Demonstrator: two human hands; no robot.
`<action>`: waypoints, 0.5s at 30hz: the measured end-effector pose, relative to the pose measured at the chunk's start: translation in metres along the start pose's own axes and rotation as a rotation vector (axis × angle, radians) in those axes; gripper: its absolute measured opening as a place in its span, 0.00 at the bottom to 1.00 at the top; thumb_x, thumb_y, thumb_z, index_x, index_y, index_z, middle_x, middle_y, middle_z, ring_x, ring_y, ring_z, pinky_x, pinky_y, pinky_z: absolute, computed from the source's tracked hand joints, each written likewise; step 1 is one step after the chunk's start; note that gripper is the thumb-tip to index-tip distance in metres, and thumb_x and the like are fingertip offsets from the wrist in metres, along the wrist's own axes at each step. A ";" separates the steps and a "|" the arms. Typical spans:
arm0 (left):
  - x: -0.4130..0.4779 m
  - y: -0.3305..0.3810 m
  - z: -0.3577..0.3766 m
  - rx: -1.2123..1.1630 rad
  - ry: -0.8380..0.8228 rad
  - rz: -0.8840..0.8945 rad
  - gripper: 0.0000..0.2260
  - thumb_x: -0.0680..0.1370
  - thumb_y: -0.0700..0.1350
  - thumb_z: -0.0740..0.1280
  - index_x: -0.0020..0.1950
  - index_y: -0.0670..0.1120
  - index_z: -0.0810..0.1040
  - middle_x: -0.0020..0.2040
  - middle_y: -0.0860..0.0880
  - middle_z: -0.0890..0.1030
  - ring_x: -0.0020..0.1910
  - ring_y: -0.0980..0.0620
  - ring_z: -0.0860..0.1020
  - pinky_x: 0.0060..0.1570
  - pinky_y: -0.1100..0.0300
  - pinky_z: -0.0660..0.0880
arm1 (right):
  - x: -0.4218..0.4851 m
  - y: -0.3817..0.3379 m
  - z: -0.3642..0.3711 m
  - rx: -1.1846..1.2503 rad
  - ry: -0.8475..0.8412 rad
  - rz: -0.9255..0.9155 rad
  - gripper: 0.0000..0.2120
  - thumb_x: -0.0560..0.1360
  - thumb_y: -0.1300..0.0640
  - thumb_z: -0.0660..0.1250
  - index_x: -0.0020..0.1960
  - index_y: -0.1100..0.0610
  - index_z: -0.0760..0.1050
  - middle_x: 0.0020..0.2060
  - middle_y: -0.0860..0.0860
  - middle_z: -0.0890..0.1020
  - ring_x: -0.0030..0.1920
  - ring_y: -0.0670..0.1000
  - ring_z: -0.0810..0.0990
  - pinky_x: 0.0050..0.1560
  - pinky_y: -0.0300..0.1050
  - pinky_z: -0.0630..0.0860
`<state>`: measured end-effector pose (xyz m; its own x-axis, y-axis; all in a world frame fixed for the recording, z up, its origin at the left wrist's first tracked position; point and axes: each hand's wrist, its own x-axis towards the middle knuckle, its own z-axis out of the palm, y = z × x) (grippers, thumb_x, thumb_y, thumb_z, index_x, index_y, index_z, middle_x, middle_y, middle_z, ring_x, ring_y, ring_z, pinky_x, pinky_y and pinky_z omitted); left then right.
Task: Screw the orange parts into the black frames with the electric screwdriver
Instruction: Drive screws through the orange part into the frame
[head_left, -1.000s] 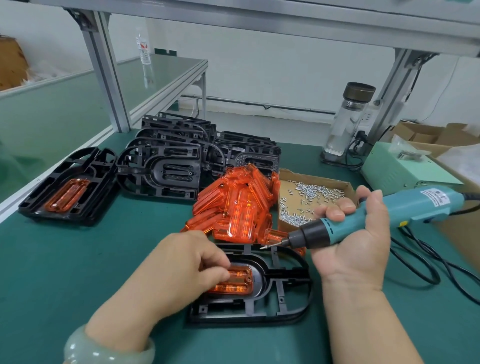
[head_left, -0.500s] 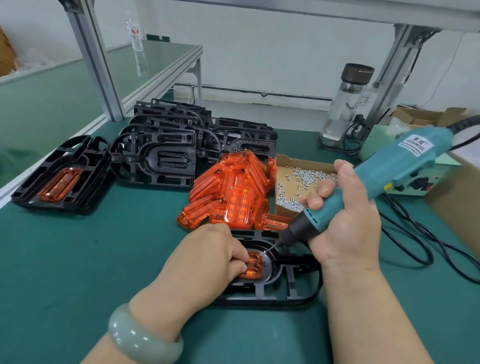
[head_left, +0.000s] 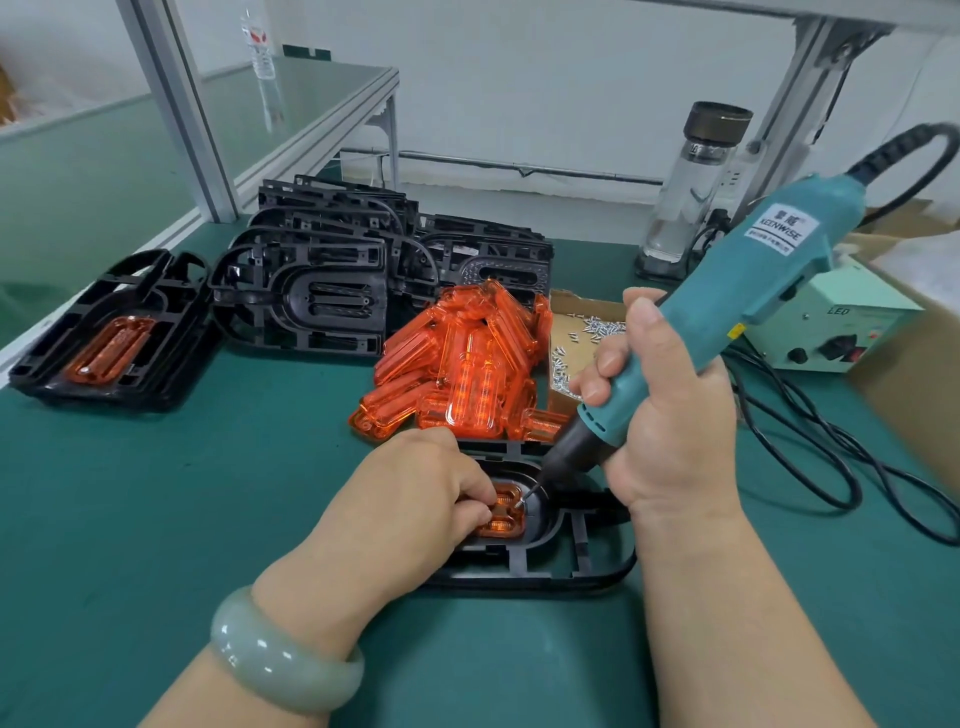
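finished frame (head_left: 171, 291) far left of the pile of orange parts (head_left: 467, 364), flat on the green mat (head_left: 208, 493), an orange piece (head_left: 111, 343) seated in it. stack of black frames (head_left: 311, 291) just left of the pile and behind it, touching it.

left hand (head_left: 415, 499) in front of the pile – fingers curled and bunched together, tips down on the orange part (head_left: 506, 522), holding it in place; jade bangle (head_left: 280, 654) on that wrist. the orange part sits in the oval recess of the black frame (head_left: 545, 569), which lies flat just in front of the pile, its far edge at the pile's foot. cannot tell if the fingertips also pinch the screw (head_left: 521, 501).

electric screwdriver (head_left: 727, 312) to the pile's right, tilted, bit tip down on the screw at the orange part's right end. right hand (head_left: 670, 415) wrapped round the barrel – fingers closed together on the grip, thumb up along it.

cardboard box of screws (head_left: 571, 322) touching the pile's right side, partly behind the right hand. glass bottle (head_left: 696, 197) behind and right of the pile, upright. pale green power box (head_left: 831, 322) further right, black cable (head_left: 831, 467) looping on the mat in front of it.
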<state>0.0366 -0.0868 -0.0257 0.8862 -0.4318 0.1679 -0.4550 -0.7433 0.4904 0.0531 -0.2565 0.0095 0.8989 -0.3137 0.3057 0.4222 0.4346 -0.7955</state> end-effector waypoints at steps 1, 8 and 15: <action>0.000 0.000 0.000 0.001 0.001 0.001 0.07 0.74 0.49 0.70 0.51 0.56 0.84 0.44 0.55 0.75 0.49 0.55 0.72 0.50 0.61 0.69 | -0.001 0.000 0.000 -0.010 -0.005 -0.006 0.04 0.74 0.56 0.64 0.47 0.55 0.72 0.25 0.48 0.72 0.22 0.47 0.70 0.31 0.40 0.73; 0.000 0.001 0.000 -0.004 0.004 0.004 0.07 0.74 0.50 0.70 0.51 0.56 0.84 0.44 0.56 0.74 0.48 0.56 0.71 0.49 0.62 0.69 | -0.003 -0.004 0.003 -0.057 -0.041 -0.028 0.02 0.74 0.57 0.63 0.47 0.55 0.73 0.26 0.49 0.72 0.22 0.48 0.70 0.31 0.42 0.73; 0.001 0.002 -0.001 -0.005 -0.006 -0.013 0.08 0.74 0.50 0.69 0.52 0.56 0.83 0.44 0.55 0.74 0.49 0.55 0.71 0.51 0.60 0.70 | -0.004 -0.003 0.008 -0.059 -0.102 -0.012 0.02 0.74 0.57 0.64 0.46 0.53 0.74 0.26 0.49 0.72 0.23 0.48 0.70 0.31 0.42 0.73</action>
<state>0.0362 -0.0881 -0.0238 0.8916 -0.4249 0.1565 -0.4429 -0.7465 0.4966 0.0493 -0.2498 0.0142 0.9022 -0.2295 0.3653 0.4285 0.3798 -0.8198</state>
